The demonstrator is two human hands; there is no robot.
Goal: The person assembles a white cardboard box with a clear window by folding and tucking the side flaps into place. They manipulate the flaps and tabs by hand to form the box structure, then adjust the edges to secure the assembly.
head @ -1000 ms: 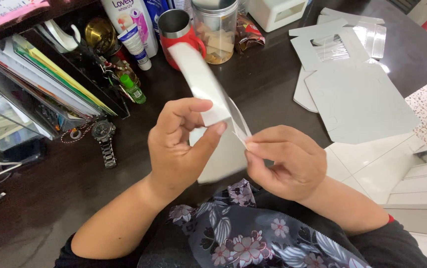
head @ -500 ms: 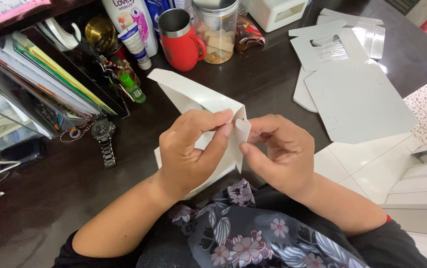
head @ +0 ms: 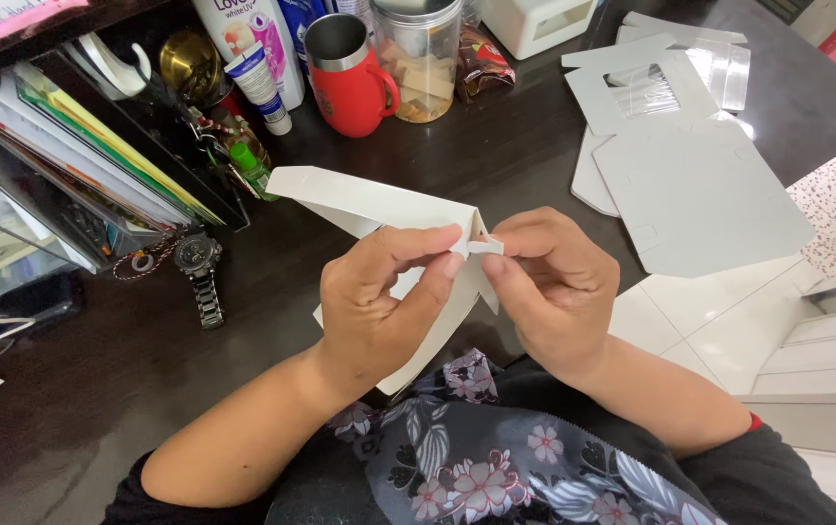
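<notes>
A white cardboard box blank (head: 359, 204), partly folded, is held above the dark table (head: 77, 389) in front of me. My left hand (head: 379, 301) grips its middle, thumb and forefinger pinching a small flap near the top. My right hand (head: 554, 287) pinches the same flap from the right side. The blank's long panel reaches up and left toward the bottles; its lower part hangs behind my left hand.
A stack of flat white box blanks (head: 690, 165) lies at the right. A red mug (head: 350, 83), a clear jar (head: 423, 58), lotion bottles (head: 248, 44), a file organiser (head: 68, 165) and a wristwatch (head: 202, 272) crowd the back and left.
The blank has swung from upright to lying across toward the left, and has been folded further. Both hands have closed in on the small flap at its top.
</notes>
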